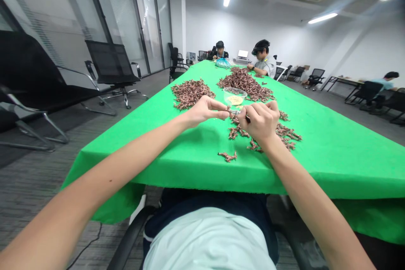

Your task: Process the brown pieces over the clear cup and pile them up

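Note:
My left hand (210, 109) is closed in a pinch on a small brown figure-like piece (228, 109), held just above the table. Wrapped in my right hand (260, 119) is a small metal-tipped tool (234, 112) with a dark handle; its tip meets the piece at my left fingertips. Fingers hide most of the tool, so its exact kind is unclear. Below my hands, several loose brown pieces (288, 133) lie scattered, and a single piece (227, 157) sits nearer the front edge. Just beyond my hands stands a clear plastic bowl (235, 93) with pale bits in it.
A green cloth (177, 147) covers the long table. One brown heap (191, 93) lies at left, a larger heap (245, 83) behind the bowl. Two people sit at the far end near a blue bag (223, 63). Black chairs (110, 65) stand on the left.

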A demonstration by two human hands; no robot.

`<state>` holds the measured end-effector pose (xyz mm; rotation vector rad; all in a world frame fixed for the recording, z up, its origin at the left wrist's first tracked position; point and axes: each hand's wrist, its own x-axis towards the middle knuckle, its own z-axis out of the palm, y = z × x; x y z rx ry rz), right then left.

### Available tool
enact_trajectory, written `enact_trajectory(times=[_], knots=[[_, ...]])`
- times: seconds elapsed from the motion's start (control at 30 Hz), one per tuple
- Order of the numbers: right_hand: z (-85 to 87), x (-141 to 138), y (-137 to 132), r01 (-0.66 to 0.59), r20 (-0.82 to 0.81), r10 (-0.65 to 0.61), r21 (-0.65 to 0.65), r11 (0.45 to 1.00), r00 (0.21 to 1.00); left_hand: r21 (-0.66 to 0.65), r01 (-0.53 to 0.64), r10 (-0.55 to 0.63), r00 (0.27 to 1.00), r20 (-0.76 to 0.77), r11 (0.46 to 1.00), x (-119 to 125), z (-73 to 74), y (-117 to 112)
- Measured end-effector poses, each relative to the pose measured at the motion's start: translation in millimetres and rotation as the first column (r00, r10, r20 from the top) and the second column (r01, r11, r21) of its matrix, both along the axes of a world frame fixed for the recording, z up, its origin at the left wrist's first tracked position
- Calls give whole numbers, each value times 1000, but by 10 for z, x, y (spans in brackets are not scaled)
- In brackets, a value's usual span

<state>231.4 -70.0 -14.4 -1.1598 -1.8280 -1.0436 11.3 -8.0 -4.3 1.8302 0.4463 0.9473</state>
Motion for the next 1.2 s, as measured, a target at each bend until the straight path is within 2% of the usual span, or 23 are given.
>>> enact_trajectory(times=[0.13, 0.27, 0.4, 0.6, 1.2], knots=[[20, -52, 10, -118, -173, 92, -149, 982, 981, 73, -47, 50, 998, -35, 996, -16, 3, 5], [37, -72, 16, -282, -367, 152, -333, 900, 918, 95, -66, 72, 996, -58, 993, -22, -17, 17], [44, -58, 17, -392, -479, 190, -366, 844, 857, 82, -63, 65, 998, -21, 995, 3, -37, 43], [39, -43, 12, -388, -497, 214, -279, 878, 841, 17, -78, 78, 996, 45, 997, 22, -29, 47], [33, -69, 20, -324, -428, 201, -237, 916, 881, -18, -96, 97, 994, 48, 995, 28, -17, 45]])
